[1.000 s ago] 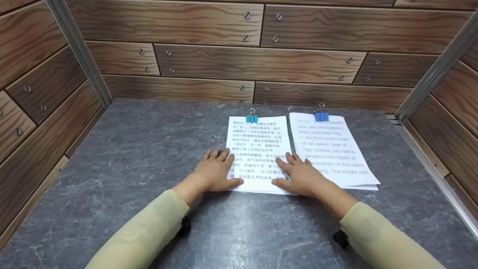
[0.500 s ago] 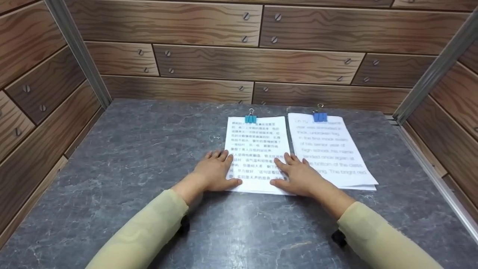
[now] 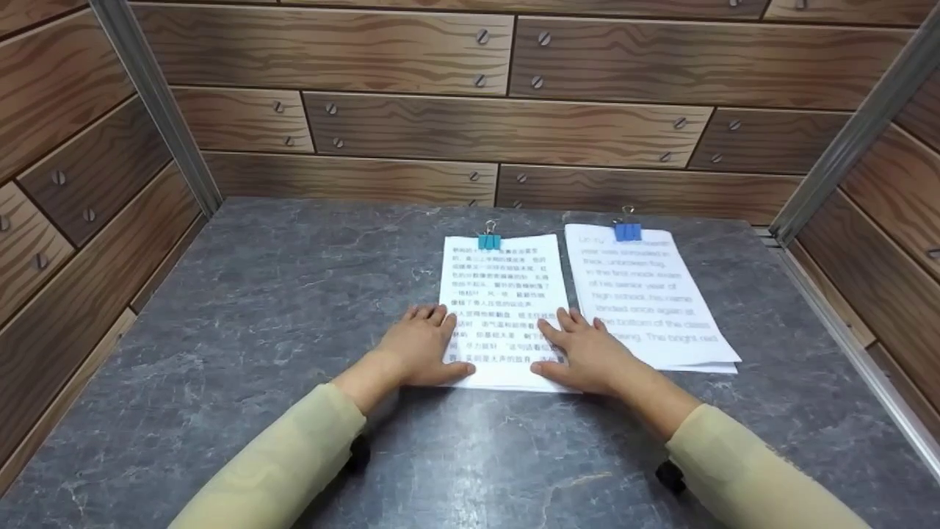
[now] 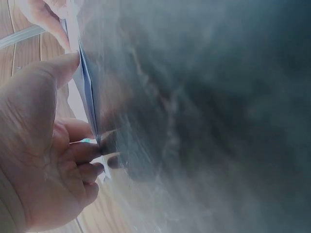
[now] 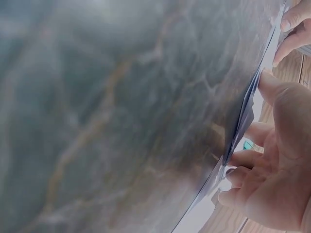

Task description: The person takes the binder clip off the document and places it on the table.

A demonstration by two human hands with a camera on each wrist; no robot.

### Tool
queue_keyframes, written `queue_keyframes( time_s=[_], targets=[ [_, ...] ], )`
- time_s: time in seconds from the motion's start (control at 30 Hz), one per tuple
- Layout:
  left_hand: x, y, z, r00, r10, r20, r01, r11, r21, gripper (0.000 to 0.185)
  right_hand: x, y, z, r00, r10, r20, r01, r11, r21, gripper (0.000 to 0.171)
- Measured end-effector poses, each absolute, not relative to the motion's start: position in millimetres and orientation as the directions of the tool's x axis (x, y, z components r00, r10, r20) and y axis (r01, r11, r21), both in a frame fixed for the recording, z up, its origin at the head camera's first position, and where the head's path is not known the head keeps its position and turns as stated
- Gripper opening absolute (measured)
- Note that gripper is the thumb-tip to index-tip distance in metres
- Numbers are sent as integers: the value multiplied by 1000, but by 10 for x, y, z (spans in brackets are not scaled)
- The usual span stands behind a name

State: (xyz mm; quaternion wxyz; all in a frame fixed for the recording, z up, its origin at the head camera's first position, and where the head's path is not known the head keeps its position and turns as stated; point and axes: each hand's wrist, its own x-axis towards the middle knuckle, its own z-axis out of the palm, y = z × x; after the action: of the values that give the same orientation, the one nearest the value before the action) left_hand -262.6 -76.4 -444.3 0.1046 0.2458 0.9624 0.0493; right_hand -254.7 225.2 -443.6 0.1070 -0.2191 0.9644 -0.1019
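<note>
A stack of white paper (image 3: 503, 294) with Chinese print lies on the table, a teal binder clip (image 3: 490, 241) at its far edge. My left hand (image 3: 422, 349) rests along its left edge, thumb over the near left corner. Against the right edge lies my right hand (image 3: 587, 356), its thumb over the near right part of the page. Both hands have their fingers spread and pointing forward. In the left wrist view the sheets' near edges (image 4: 87, 92) fan slightly apart beside the thumb. The right wrist view shows similar gaps between the sheets (image 5: 245, 107).
A second paper stack (image 3: 646, 294) with English print lies slanted just to the right, held by a blue binder clip (image 3: 628, 232). My right fingers reach over its near left part. The grey marbled table (image 3: 257, 294) is bordered by wood-patterned walls (image 3: 411, 132).
The teal-clipped stack and both hands have shifted slightly toward me. The English stack stays put; the head view has moved a little.
</note>
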Motion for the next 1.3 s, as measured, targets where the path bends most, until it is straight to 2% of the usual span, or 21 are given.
queue_keyframes(
  time_s=[0.4,1.3],
  targets=[
    [-2404,-765,-4448,-860,491,-137,474,870,138,98,-2367,2216,-4424,-882,-446,-153,-406,883,-235,82],
    [-1959,-789,-4437,-856,501,-129,491,865,105,99,-1959,2204,-4433,-870,-479,-119,-443,864,-239,83]
  ],
)
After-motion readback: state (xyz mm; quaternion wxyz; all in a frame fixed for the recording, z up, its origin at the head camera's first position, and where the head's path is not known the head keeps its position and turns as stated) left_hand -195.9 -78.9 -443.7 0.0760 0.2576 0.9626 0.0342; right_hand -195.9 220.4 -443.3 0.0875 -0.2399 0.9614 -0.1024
